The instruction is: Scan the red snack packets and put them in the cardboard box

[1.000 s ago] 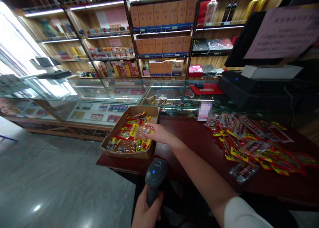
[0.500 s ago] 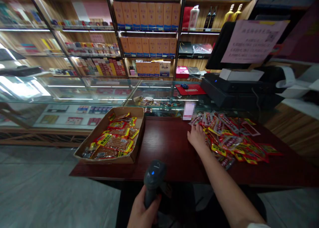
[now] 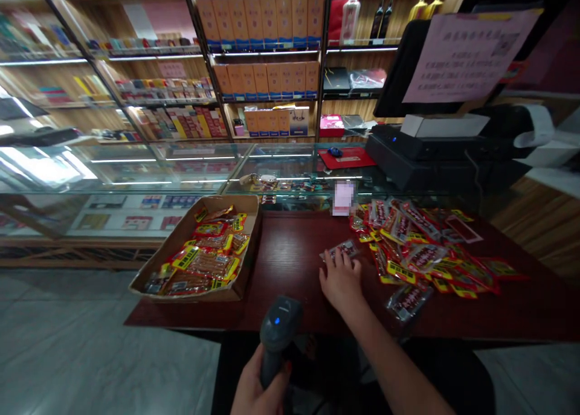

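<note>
In the head view my left hand [image 3: 260, 385] is wrapped around the handle of a dark handheld barcode scanner [image 3: 280, 327], its blue light lit, held upright in front of the table's near edge. My right hand [image 3: 342, 282] reaches over the table with its fingers bent onto a clear snack packet [image 3: 333, 250], gripping it against the surface; the fingers partly cover the packet. To the right lies a heap of red and yellow snack packets [image 3: 408, 246]. One loose packet [image 3: 409, 300] rests nearer the front edge. At left, a cardboard box [image 3: 251, 246] holds several similar packets.
The dark red wooden table [image 3: 290, 246] meets a glass display counter [image 3: 199, 152] behind. A pinkish card [image 3: 343, 197] stands at that border. Back right are a point-of-sale terminal [image 3: 426, 152] and a red mouse mat [image 3: 347, 159]. Stocked shelves [image 3: 267, 77] line the wall.
My right hand has come left and toward me from the heap, bringing a snack packet along. The loose packet near the front edge now shows more fully. The scanner has barely moved.
</note>
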The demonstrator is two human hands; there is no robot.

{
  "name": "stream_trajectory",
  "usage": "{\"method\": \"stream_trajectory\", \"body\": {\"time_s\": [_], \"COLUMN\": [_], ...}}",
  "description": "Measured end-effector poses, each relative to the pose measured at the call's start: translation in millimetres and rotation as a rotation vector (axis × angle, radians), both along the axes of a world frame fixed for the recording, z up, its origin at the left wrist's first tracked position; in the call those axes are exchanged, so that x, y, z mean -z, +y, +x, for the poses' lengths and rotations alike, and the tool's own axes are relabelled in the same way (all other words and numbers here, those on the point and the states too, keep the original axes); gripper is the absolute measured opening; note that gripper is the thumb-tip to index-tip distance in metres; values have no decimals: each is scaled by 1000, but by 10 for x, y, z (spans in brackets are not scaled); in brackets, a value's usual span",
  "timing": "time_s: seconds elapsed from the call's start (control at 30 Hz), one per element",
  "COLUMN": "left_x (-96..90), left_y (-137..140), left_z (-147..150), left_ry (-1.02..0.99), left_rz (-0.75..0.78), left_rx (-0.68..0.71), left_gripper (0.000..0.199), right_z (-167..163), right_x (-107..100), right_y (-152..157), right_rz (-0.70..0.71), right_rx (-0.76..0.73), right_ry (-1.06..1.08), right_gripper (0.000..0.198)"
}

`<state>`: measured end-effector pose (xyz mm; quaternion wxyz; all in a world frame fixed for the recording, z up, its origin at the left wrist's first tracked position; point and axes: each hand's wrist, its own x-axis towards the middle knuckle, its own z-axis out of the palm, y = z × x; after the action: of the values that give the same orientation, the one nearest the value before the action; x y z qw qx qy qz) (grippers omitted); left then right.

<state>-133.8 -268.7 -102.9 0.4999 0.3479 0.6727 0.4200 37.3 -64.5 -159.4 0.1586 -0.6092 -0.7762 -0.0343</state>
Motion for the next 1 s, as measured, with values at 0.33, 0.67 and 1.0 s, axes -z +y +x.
{"method": "stream_trajectory", "body": {"time_s": [0.33,0.67,1.0], "left_x": [-7,-294,-305], "left_y": [-48,63,177], "left_z": [-82,54,301], "left_ry": [-3,-61,-51], "left_rz": [21,15,22], "left_rx": [6,114,152], "left_gripper": [45,36,39], "right_z": [686,474,429], "right_x": [-87,312,282], "right_y": [191,-49,-57], "right_rz": [-200,-104,-52], "right_rx": [-108,-117,-171], "right_ry": [243,695,802], "right_gripper": [64,34,26]}}
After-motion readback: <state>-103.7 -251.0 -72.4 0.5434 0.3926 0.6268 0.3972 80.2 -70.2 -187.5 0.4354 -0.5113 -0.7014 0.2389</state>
